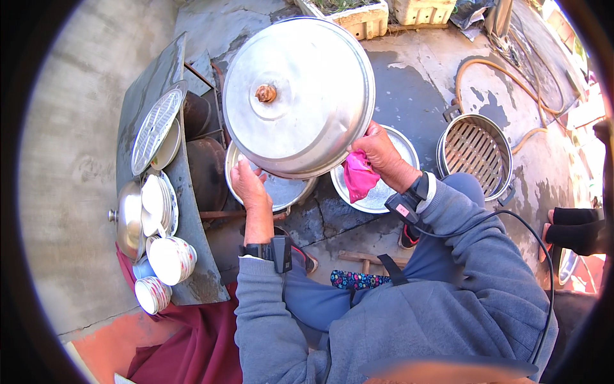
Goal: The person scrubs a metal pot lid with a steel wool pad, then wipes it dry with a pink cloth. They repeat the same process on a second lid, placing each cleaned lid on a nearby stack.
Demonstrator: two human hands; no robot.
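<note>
Between my hands a large domed aluminium pot lid (307, 120) is held up, tilted, its brown knob (265, 93) facing up. My left hand (250, 185) supports its lower left rim from beneath, with the fingers partly hidden. At the lower right rim, my right hand (379, 151) grips the lid and also holds a bright pink cloth (359, 176) that hangs down. Below the lid on the left is a wide metal basin (283, 192) with liquid in it, partly covered from view. A second round metal basin or tray (400, 144) lies under my right hand.
Stacked bowls (172, 260), plates (165, 204), a shiny metal lid (128, 221) and a perforated steamer plate (158, 127) stand on a grey slab (204, 259) at left. A steamer pot (477, 156) and a hose (508, 72) are at right. Another person's feet (547, 235) show at far right.
</note>
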